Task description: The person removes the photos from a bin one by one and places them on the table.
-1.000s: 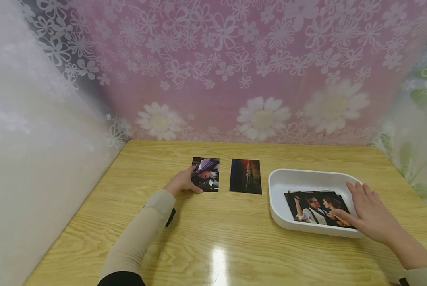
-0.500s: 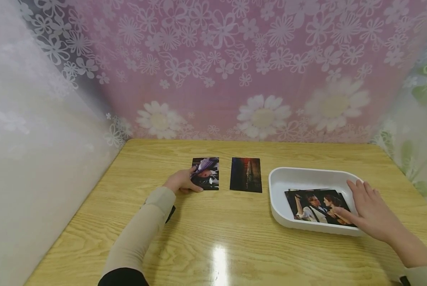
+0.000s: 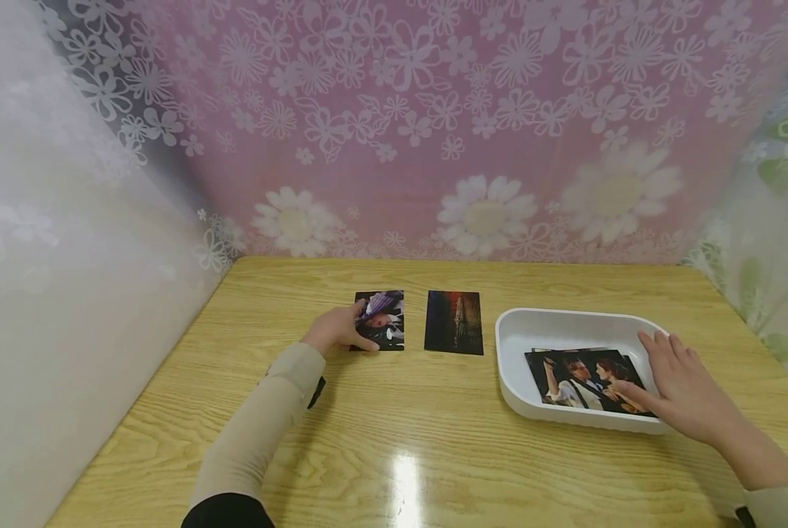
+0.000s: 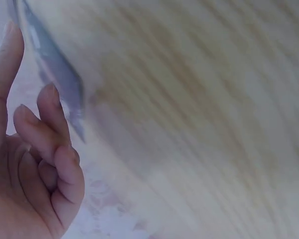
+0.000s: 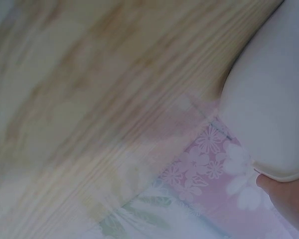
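On the table, a photo card showing a person in purple stripes lies flat at the left. My left hand is at its left edge, fingertips over the edge and thumb spread along the near-left corner. In the left wrist view, my left hand has one digit straight and others loosely bent beside the card. A dark card with a tower lies just to the right. My right hand rests at the right rim of a white tray, fingers straight, its thumb reaching inside over the cards.
Several photo cards lie stacked in the tray, a dancing couple on top. The wooden table ends at a pink flowered cloth behind. Pale cloth walls stand at both sides.
My left thumb and fingers have spread slightly at the left card's edge. The cards, the tray and my right hand stay almost where they were.
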Motion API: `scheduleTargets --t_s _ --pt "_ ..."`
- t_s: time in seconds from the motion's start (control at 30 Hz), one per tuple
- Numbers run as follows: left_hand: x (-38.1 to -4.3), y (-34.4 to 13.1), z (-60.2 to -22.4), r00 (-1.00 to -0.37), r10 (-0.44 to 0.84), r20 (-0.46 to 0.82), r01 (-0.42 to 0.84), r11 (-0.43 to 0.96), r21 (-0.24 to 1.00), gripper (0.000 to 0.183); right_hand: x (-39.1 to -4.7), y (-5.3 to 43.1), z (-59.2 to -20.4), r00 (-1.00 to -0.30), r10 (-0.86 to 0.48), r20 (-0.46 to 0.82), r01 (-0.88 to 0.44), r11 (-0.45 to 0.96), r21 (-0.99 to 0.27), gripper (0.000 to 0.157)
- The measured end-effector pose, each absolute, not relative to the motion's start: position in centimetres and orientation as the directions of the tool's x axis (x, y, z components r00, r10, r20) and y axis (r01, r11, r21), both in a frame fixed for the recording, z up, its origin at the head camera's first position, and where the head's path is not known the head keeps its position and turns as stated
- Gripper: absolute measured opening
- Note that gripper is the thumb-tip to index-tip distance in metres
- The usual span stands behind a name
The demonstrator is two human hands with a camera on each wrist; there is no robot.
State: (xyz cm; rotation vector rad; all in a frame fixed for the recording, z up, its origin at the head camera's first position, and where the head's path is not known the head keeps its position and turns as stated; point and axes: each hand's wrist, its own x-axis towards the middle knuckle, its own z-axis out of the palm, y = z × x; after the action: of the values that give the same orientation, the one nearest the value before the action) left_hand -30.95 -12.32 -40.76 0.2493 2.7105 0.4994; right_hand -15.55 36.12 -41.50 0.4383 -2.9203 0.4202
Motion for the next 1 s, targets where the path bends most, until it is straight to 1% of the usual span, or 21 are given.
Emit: scheduleTargets --t_s 0.13,0.27,0.33,0.5,0.57,0.73,0.9,1.0 --pt "-30.9 -11.2 -40.0 -0.929 0.266 -0.257 0.161 0.916 0.367 0.103 -15.6 36.1 -41.5 -0.945 -0.263 0.196 -0.308 0.917 -0.255 0.087" --pt "-30.7 -9.5 -39.1 -0.919 0.331 -0.214 0.238 0.899 0.368 0.098 -15.6 36.1 -41.4 -0.945 -0.262 0.193 -0.307 0.916 -0.258 0.087" --pt "-30.4 -8.4 -38.7 -0.909 0.378 -0.174 0.297 0.882 0.365 0.094 -15.5 36.0 -41.4 -0.946 -0.263 0.192 -0.307 0.916 -0.258 0.087" --pt "-29.4 -5.7 -37.6 -0.871 0.483 -0.092 0.413 0.820 0.395 0.092 -15.6 36.0 -41.5 -0.945 -0.262 0.194 -0.306 0.917 -0.256 0.088" --pt "-29.0 -4.7 -37.4 -0.851 0.520 -0.075 0.440 0.783 0.440 0.091 -15.6 36.1 -41.5 -0.947 -0.260 0.190 -0.304 0.917 -0.259 0.087" --pt "-28.3 -2.1 -37.0 -0.812 0.583 -0.015 0.499 0.708 0.499 0.089 -15.6 36.1 -41.6 -0.949 -0.258 0.182 -0.299 0.918 -0.261 0.087" --pt "-28.0 0.6 -37.3 -0.753 0.653 0.085 0.595 0.619 0.512 0.087 -15.6 36.1 -41.7 -0.943 -0.264 0.203 -0.309 0.919 -0.245 0.087" --pt "-27.7 2.2 -37.5 -0.721 0.685 0.108 0.631 0.583 0.512 0.086 -15.6 36.1 -41.7 -0.941 -0.265 0.212 -0.312 0.921 -0.234 0.087"
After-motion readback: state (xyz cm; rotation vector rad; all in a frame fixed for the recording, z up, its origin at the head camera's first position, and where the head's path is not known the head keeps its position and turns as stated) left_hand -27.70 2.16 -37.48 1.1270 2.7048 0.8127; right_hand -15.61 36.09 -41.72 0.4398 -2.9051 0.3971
